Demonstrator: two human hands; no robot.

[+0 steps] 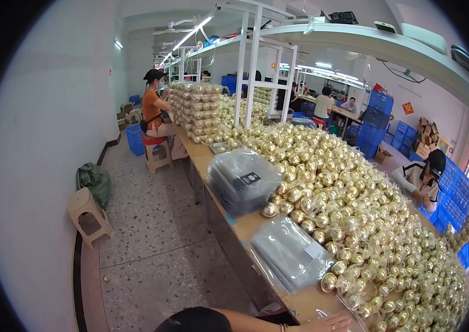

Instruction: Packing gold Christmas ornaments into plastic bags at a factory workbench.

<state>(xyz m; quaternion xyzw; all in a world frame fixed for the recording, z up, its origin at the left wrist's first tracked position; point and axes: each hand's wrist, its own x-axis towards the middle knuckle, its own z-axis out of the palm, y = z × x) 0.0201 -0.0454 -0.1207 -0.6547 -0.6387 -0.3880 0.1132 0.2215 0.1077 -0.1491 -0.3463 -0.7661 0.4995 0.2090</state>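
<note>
My left hand lies on the bare brown tabletop at the lower edge, its fingers stretched out flat and the rest cut off by the frame. No object shows in it. My right hand is out of view. Just beyond the fingers begins a big heap of shiny gold balls, many wrapped in clear plastic. A flat stack of clear plastic bags with a white label lies ahead of my hand. Behind that sits a thicker stack of clear plastic packaging with a dark label.
A white metal shelf spans above the table. Farther along, a person in orange sits beside stacked trays of gold balls. Another person works across the heap. A beige stool and green sack stand by the wall.
</note>
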